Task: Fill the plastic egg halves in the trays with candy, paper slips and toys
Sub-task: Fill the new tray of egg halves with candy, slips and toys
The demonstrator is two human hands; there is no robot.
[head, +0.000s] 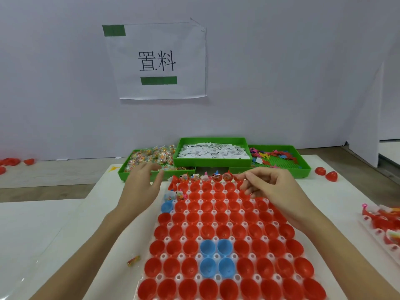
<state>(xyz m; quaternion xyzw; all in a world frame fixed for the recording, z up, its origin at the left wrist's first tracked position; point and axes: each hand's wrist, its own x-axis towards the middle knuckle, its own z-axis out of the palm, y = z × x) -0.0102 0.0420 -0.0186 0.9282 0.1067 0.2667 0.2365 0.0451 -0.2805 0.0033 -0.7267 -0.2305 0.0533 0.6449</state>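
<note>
The left hand (141,185) reaches with fingers spread, its grip holding nothing, toward the candy bin (151,161), which lies just beyond its fingertips — plainly the nearer hand for it. The right hand (268,187) hovers loosely curled over the far right of the egg tray (216,234); whether its grip pinches anything cannot be told — most halves sit unfilled

White table (104,213): egg tray (218,241), green bins (213,161), possibly stray candy (133,260).
</note>
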